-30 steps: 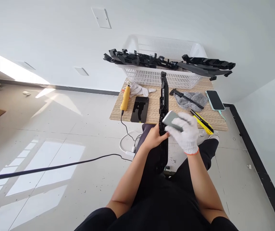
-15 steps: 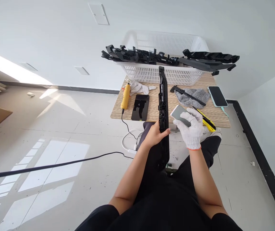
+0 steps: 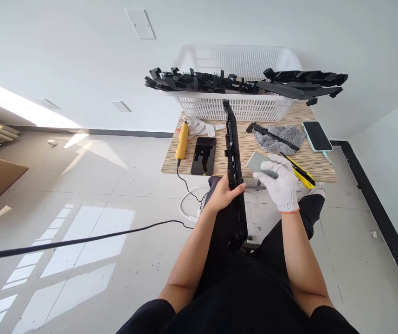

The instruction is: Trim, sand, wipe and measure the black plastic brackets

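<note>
Head view: left hand [image 3: 222,197] wraps fingers around black plastic trim [image 3: 234,167]; right hand [image 3: 282,185] pinches grey block [image 3: 256,162].
Hold trim steady, with block clear of utility knife [image 3: 303,174] at block's three o'clock.

L hand [image 3: 224,195]: most fingers hid behind blk part [image 3: 232,155]; can't see their grip.
R hand [image 3: 282,185]: glove covers near end of grey block [image 3: 257,163].
Basket [image 3: 261,110]: floor mostly hid by parts pile [image 3: 199,83]; I can't count pcs.
Caliper [image 3: 275,137]: scale too sm. for me to read.
Blk cable [image 3: 80,239]: cut by L frame edge.
Cardboard [image 3: 0,185]: ditto.
</note>
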A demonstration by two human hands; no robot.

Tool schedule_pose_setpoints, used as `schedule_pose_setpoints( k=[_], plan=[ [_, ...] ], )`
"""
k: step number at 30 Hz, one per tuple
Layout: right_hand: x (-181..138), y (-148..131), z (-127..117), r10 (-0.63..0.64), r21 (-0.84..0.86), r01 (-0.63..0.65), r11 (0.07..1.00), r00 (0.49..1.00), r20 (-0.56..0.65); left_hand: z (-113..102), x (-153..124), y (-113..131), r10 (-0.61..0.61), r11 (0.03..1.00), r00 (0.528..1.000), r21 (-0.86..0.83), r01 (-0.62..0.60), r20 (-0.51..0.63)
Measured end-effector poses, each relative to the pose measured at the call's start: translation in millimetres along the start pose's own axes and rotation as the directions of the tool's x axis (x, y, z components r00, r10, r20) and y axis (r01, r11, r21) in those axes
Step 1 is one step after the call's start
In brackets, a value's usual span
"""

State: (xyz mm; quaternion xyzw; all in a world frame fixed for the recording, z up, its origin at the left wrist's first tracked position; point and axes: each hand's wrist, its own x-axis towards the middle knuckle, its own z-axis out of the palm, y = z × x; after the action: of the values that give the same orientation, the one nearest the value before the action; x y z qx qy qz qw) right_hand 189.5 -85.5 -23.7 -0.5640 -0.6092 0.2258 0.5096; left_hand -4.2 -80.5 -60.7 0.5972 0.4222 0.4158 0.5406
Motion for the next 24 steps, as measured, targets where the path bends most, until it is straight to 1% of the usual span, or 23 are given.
schedule_pose_setpoints(
  k=[1,2,4,5,6,7,8,9,10,11,13,15,17,19,20,21,22,24],
  plan=[
    [0,-1,0,0.030,0.037,-0.029,0.999,0.999,-0.024,-1,0,0,-0.014,0.999,1.000,-0.030,0.014,-0.001],
    [-1,-2,0,0.042,0.077,-0.043,0.996,0.999,0.016,-1,0,0,-0.008,0.999,1.000,-0.034,0.008,-0.010],
    [-2,-4,3,0.017,0.107,-0.037,0.994,0.983,0.181,-2,1,1,0.040,0.999,0.999,0.021,-0.040,-0.036],
    [-3,-4,5,0.000,0.076,-0.017,0.997,0.975,0.224,-2,1,1,0.055,0.997,0.998,0.055,-0.053,-0.034],
    [-4,-3,6,-0.009,0.017,0.006,1.000,0.979,0.205,-2,1,1,0.053,0.996,0.998,0.075,-0.051,-0.022],
    [-4,-1,8,-0.013,-0.054,0.020,0.998,0.992,0.127,-1,1,2,0.035,0.996,0.999,0.078,-0.034,0.000],
    [-3,1,9,-0.009,-0.116,0.011,0.993,1.000,0.020,-1,1,4,0.007,0.998,1.000,0.068,-0.009,0.024],
    [-2,4,8,0.007,-0.159,-0.019,0.987,0.997,-0.077,0,1,5,-0.019,0.999,0.999,0.050,0.017,0.046],
    [0,8,7,0.034,-0.187,-0.061,0.980,0.989,-0.142,1,1,7,-0.035,0.999,0.998,0.029,0.034,0.056],
    [2,11,6,0.071,-0.210,-0.101,0.973,0.987,-0.147,2,1,8,-0.047,0.999,0.998,0.012,0.047,0.052],
    [8,16,1,0.121,-0.284,-0.131,0.950,0.991,-0.055,3,1,11,-0.091,0.994,0.996,-0.065,0.092,0.021],
    [14,19,-3,0.122,-0.355,-0.091,0.930,0.990,0.066,3,2,13,-0.153,0.974,0.988,-0.170,0.149,-0.009],
    [20,20,-5,0.095,-0.365,-0.042,0.930,0.987,0.127,3,2,15,-0.207,0.951,0.978,-0.242,0.193,-0.033],
    [27,20,-6,0.088,-0.284,-0.045,0.958,0.986,0.139,4,3,16,-0.238,0.941,0.970,-0.259,0.219,-0.048],
    [32,20,-6,0.125,-0.192,-0.096,0.977,0.981,0.146,4,3,17,-0.245,0.939,0.968,-0.263,0.222,-0.057],
    [36,20,-6,0.189,-0.075,-0.179,0.981,0.968,0.163,5,3,17,-0.243,0.939,0.968,-0.267,0.217,-0.069],
    [41,19,-6,0.266,0.045,-0.279,0.959,0.944,0.195,5,3,18,-0.234,0.941,0.969,-0.271,0.204,-0.083],
    [52,19,-4,0.395,0.223,-0.455,0.862,0.880,0.264,7,2,18,-0.208,0.943,0.971,-0.286,0.168,-0.115]
  ],
)
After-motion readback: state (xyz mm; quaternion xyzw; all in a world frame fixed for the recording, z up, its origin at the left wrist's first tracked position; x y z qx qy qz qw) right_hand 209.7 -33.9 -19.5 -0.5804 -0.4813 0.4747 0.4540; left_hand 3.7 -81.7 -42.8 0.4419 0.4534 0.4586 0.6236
